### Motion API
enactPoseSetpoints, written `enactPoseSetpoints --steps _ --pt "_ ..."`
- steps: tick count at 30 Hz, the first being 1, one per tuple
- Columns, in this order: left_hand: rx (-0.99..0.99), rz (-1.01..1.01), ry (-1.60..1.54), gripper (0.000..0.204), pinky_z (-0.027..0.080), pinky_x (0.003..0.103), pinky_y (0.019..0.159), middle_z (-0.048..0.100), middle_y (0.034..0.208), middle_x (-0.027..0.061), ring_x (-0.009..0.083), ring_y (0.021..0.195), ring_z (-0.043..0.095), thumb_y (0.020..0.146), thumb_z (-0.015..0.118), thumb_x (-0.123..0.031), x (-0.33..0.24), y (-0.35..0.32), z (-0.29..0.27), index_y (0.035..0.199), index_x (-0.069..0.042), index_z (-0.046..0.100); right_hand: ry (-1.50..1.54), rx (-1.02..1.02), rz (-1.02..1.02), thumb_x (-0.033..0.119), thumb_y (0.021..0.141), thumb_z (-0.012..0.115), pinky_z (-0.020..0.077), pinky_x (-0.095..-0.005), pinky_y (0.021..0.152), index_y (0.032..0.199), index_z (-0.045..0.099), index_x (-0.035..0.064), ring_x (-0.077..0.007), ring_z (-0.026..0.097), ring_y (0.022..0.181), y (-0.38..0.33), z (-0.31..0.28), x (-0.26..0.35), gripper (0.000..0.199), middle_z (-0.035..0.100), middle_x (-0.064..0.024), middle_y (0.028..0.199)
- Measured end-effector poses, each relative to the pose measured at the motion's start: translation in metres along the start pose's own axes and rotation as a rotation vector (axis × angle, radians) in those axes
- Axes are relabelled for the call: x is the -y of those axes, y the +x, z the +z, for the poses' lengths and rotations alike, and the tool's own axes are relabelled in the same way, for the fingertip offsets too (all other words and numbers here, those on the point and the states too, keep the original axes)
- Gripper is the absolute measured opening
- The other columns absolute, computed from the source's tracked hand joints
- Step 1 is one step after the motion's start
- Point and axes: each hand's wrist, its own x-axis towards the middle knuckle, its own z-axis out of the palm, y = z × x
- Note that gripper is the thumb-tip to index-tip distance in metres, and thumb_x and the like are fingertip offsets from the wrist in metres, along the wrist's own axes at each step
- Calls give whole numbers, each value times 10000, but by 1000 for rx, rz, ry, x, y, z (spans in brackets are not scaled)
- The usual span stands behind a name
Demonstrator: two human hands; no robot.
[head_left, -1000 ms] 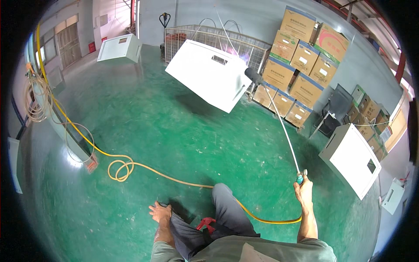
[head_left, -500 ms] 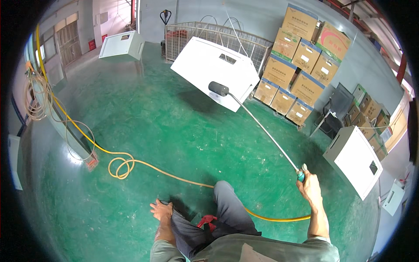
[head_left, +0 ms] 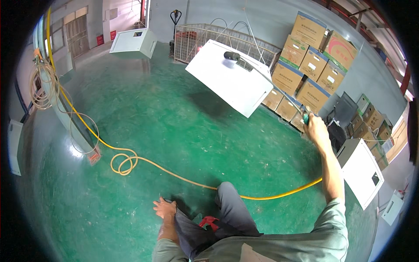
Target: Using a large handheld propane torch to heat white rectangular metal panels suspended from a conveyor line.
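Observation:
My right hand (head_left: 317, 132) is raised at the right with its fingers closed round the green grip of a gas torch (head_left: 231, 56). The torch has a long thin metal tube and a black cylinder at its end. That black end is in front of the upper part of a white box-shaped metal panel (head_left: 227, 83), which hangs from thin lines above the floor. From the view I cannot tell whether they touch. My left hand (head_left: 165, 208) lies by my left knee, fingers spread, holding nothing.
A yellow hose (head_left: 170, 175) runs over the green floor, with a loop at the left. Behind the panel stand a wire cage (head_left: 185, 46) and stacked cartons (head_left: 310, 65). Other white boxes hang at the back left (head_left: 133, 43) and right (head_left: 362, 172). Coiled hose (head_left: 41, 87) hangs on a post.
My right arm has stretched upward and forward. The torch's black end has moved up from the panel's lower part toward its upper edge, and its tube now crosses the panel's right side. My left hand stays put.

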Motion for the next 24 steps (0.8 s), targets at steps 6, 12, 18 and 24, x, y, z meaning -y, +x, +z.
enactPoseSetpoints --steps 6,12,18,24 --pt "-10 0 -7 805 539 481 917 396 1432 149 371 1233 494 764 788 -519 2 4 5 1435 -199 479 -80 -101 -5 146 896 595 564 -523 808 1067 582 -29 -449 694 889 63 4 21 245 679 -288 938" --pt "-5 -4 4 799 541 473 913 397 1419 143 368 1223 499 759 794 -520 1 1 1 1426 -201 491 -132 -84 -55 136 917 543 571 -523 770 1059 587 -31 -437 704 858 76 6 43 224 681 -282 916" --pt "-19 -5 16 796 545 468 907 400 1413 140 367 1210 509 757 796 -526 2 3 4 1422 -204 501 -184 30 -144 107 932 517 590 -496 752 1029 579 -39 -426 716 840 39 -12 71 186 689 -275 900" --pt "-10 -2 20 824 544 466 910 391 1437 138 371 1206 510 759 794 -525 2 3 3 1453 -217 474 -259 16 -256 93 942 517 594 -473 694 987 566 -14 -383 727 774 -5 -17 75 126 693 -233 828"
